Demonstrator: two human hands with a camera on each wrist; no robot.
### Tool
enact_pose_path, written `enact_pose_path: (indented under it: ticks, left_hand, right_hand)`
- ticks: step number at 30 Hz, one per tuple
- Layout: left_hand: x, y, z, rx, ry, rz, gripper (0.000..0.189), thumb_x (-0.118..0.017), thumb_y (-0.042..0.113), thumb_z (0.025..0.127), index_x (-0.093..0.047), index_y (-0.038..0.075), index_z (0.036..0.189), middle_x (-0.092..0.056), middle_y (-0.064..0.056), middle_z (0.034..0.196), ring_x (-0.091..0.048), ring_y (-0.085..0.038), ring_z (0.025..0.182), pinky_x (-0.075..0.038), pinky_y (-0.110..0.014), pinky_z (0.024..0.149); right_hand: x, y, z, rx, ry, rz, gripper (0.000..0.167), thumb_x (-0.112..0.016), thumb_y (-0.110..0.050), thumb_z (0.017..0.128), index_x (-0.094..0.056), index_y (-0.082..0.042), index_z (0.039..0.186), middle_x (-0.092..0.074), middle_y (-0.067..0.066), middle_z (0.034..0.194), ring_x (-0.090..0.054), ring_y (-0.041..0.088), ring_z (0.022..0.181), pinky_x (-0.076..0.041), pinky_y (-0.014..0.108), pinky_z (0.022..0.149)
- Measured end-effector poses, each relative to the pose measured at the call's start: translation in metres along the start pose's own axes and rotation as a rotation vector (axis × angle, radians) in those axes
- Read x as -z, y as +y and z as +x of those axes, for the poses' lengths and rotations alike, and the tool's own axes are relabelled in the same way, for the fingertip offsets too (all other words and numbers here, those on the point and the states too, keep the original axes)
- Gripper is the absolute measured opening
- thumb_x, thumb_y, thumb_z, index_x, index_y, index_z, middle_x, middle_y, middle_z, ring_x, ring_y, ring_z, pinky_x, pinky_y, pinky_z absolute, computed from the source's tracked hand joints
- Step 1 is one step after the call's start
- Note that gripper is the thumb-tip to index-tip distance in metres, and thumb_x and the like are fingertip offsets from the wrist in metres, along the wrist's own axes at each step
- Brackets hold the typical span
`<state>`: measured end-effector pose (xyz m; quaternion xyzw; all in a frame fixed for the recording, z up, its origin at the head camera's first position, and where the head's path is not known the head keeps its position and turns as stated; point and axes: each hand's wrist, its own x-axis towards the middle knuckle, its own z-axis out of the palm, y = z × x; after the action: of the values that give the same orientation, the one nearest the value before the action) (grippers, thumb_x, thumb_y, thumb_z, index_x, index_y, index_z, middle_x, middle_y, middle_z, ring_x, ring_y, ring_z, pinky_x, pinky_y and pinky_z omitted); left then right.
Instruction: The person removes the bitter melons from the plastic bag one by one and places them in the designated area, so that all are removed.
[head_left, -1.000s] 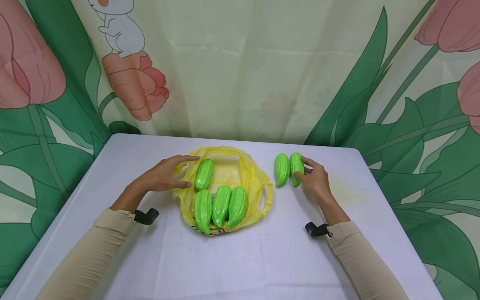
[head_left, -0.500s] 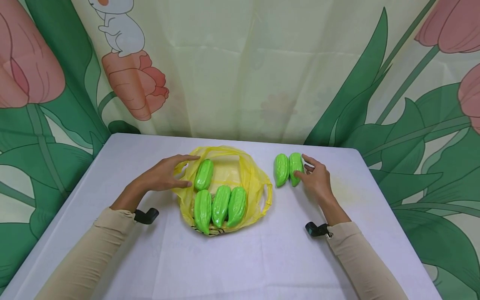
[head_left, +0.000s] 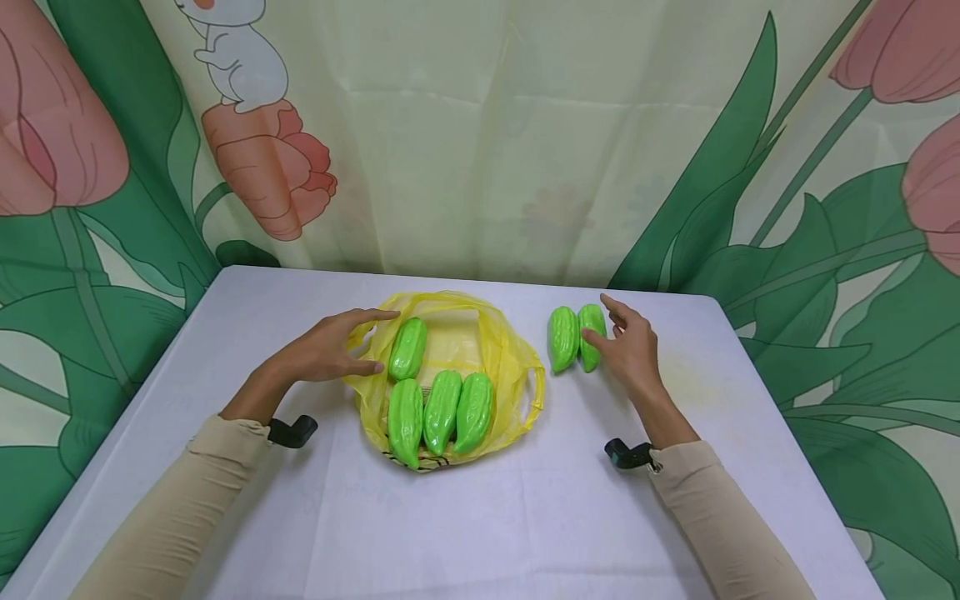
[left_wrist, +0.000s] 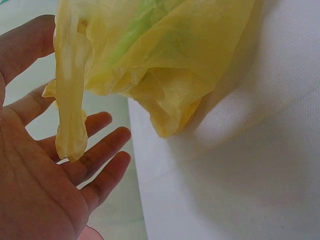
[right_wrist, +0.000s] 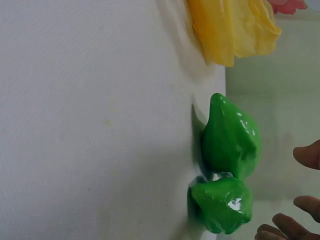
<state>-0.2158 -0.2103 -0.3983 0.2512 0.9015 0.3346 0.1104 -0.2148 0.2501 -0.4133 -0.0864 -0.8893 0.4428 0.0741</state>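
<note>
A yellow plastic bag [head_left: 517, 367] lies with its mouth spread wide, and several glossy green bitter melons [head_left: 443, 412] rest inside. My left hand [head_left: 322, 346] is at its left rim, thumb and fingers spread apart. In the left wrist view a bag handle [left_wrist: 71, 100] hangs in front of that palm. To the right of the bag, two more bitter melons [head_left: 564, 339] lie side by side on the white table. My right hand [head_left: 630, 346] hovers over the right-hand melon [right_wrist: 222, 204] with fingers extended; the right wrist view shows space between fingertips and melon.
The white-covered table [head_left: 450, 533] ends at a printed curtain [head_left: 480, 167] with tulips, leaves and a rabbit on a carrot. A small black camera [head_left: 294, 432] sits on the left wrist, and another camera [head_left: 628, 454] on the right.
My right hand's fingers have let go of the right-hand bitter melon and risen slightly, opening wider. That melon has shifted a little left, against its neighbour. The left hand has stayed in place.
</note>
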Motion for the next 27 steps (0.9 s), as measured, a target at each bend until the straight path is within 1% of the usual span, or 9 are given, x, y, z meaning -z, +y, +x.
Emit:
enact_pose_path:
  ticks: [6,12,17,21,27]
  left_hand:
    - [0.0,-0.001,0.001,0.005,-0.006,-0.003,0.081,-0.084,0.021,0.092,-0.045,0.019,0.162,-0.041,-0.02,0.168,-0.033,-0.045,0.158,-0.029,-0.071,0.125]
    - [0.0,-0.001,0.0,0.006,-0.005,0.0,0.08,-0.084,0.022,0.092,-0.045,0.019,0.162,-0.041,-0.019,0.167,-0.034,-0.045,0.157,-0.03,-0.07,0.125]
    - [0.0,-0.001,0.0,0.017,-0.01,0.002,0.081,-0.084,0.023,0.092,-0.044,0.021,0.163,-0.04,-0.018,0.168,-0.033,-0.044,0.158,-0.029,-0.07,0.125]
    - [0.0,-0.001,0.0,0.023,-0.011,0.008,0.081,-0.084,0.024,0.092,-0.044,0.022,0.163,-0.04,-0.018,0.169,-0.033,-0.044,0.158,-0.029,-0.071,0.125]
    - [0.0,-0.001,-0.001,0.014,-0.005,0.015,0.081,-0.084,0.023,0.092,-0.044,0.021,0.163,-0.041,-0.019,0.167,-0.035,-0.044,0.157,-0.03,-0.07,0.125]
  right_hand:
    - [-0.007,-0.013,-0.003,0.03,-0.003,0.027,0.07,-0.078,-0.017,0.098,-0.049,-0.018,0.161,-0.046,0.011,0.167,-0.043,0.032,0.156,-0.041,0.042,0.125]
    - [-0.017,-0.027,-0.007,0.065,-0.023,0.068,0.069,-0.08,-0.017,0.096,-0.051,-0.019,0.159,-0.047,0.009,0.166,-0.045,0.029,0.154,-0.042,0.043,0.124]
    - [-0.028,-0.04,-0.011,0.087,-0.048,0.08,0.07,-0.081,-0.02,0.095,-0.052,-0.02,0.159,-0.05,0.008,0.164,-0.048,0.028,0.152,-0.044,0.043,0.123]
    - [-0.038,-0.052,-0.016,0.127,-0.071,0.11,0.07,-0.082,-0.02,0.094,-0.053,-0.018,0.158,-0.051,0.008,0.162,-0.049,0.028,0.151,-0.044,0.042,0.123]
    - [-0.055,-0.068,-0.023,0.166,-0.109,0.136,0.072,-0.084,-0.018,0.093,-0.053,-0.017,0.157,-0.05,0.008,0.162,-0.05,0.028,0.151,-0.045,0.041,0.123]
